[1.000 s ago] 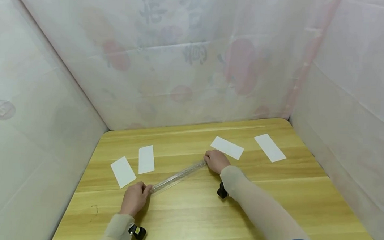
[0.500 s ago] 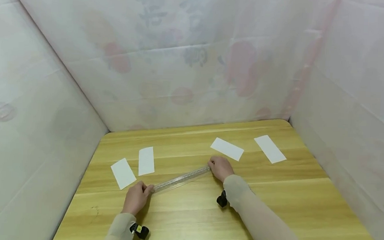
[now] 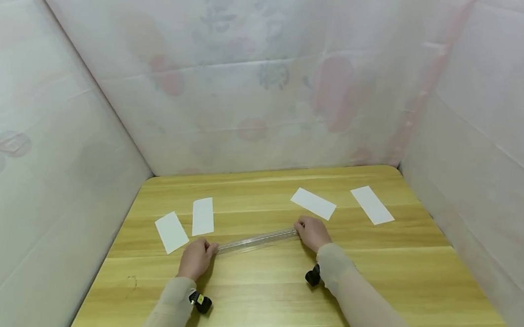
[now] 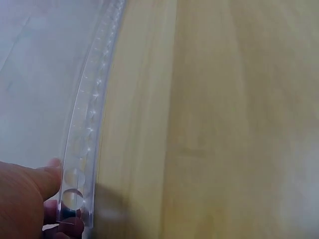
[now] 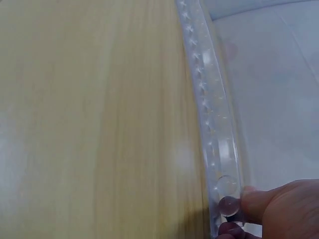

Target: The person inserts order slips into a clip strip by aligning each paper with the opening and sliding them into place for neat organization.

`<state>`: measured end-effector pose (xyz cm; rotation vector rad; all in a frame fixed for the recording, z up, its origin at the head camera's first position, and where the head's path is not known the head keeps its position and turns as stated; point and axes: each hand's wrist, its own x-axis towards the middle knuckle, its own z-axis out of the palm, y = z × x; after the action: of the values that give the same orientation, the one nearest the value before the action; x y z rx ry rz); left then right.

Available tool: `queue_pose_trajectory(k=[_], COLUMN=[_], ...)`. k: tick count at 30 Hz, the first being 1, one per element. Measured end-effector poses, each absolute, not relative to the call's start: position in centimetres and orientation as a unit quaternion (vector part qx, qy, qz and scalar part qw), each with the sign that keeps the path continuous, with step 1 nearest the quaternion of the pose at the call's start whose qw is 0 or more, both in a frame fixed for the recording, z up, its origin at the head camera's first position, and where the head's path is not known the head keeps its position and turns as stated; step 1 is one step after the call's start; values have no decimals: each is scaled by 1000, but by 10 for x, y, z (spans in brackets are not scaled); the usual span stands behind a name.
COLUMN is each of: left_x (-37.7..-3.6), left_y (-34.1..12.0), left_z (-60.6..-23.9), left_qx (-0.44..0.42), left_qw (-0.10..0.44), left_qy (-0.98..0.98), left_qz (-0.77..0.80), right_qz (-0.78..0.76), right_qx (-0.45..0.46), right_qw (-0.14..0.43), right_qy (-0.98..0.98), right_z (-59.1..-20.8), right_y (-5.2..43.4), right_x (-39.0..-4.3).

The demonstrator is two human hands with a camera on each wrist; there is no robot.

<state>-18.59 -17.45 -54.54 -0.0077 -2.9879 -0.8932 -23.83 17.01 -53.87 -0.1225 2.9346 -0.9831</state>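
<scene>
A long clear plastic strip (image 3: 258, 241), with a raised edge and a row of small round shapes, stretches between the two hands. It lies slantwise over the table, its right end farther back. My left hand (image 3: 196, 258) pinches the left end; in the left wrist view the thumb (image 4: 49, 180) is at one face and the fingertips show through the clear end. The right hand (image 3: 313, 234) pinches the opposite end, where the right wrist view shows its thumb (image 5: 255, 203) at the edge. I cannot tell whether the strip touches the tabletop.
Several white cards lie on the wooden table (image 3: 259, 292): two at the left, (image 3: 171, 233) and a second card (image 3: 203, 216), plus a card (image 3: 313, 203) behind the right hand and another card (image 3: 372, 205) farther right. Pale fabric walls (image 3: 265, 99) enclose the back and both sides.
The strip has turned to lie more nearly crosswise. My left hand has moved away from me and right; the right hand has come nearer and shifted right. Both keep their grip.
</scene>
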Motion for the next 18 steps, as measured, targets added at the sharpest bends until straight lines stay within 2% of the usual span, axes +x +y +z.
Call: queue_pose_trajectory(k=[18], left_x=[-214], left_y=[-127], left_z=[-544], left_qx=[-51], left_qw=[2], left_qy=[-956], left_qz=[-288], right_qz=[-305], right_qx=[-28], right_qw=[19], right_qy=[952], right_z=[-539], right_y=[229], right_x=[-228])
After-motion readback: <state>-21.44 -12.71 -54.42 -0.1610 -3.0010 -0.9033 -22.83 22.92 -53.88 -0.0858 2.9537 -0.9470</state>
